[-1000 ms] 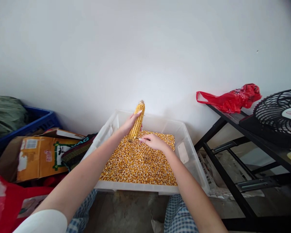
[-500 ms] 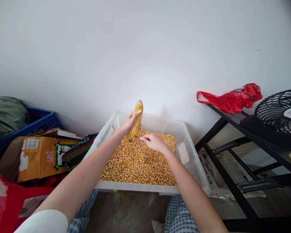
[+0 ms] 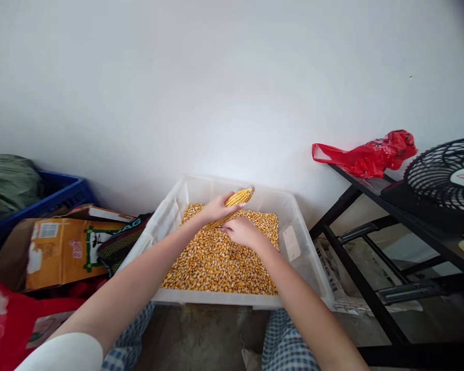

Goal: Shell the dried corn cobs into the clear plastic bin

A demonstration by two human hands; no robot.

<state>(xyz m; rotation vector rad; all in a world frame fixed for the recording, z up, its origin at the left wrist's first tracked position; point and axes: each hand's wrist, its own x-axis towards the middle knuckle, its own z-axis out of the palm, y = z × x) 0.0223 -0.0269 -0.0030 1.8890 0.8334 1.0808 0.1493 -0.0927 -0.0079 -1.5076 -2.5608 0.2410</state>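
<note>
A yellow corn cob, covered in kernels, slants up to the right above a translucent plastic bin. My left hand is wrapped round its middle. My right hand is closed close to the cob's lower end, pinching a thin dark tool whose kind I cannot make out. The tool's tip points left at the lower part of the cob; whether it touches is hard to see. Loose corn kernels fill much of the bin beneath both hands.
To the left are a cardboard box, a blue crate and a red bag. On the right, a black metal frame holds a red plastic bag and a black fan. A white wall rises behind the bin.
The cob has tipped from nearly upright to a low slant, its top moving right and down. My left hand turned with it, and my right hand stays by the lower end.
</note>
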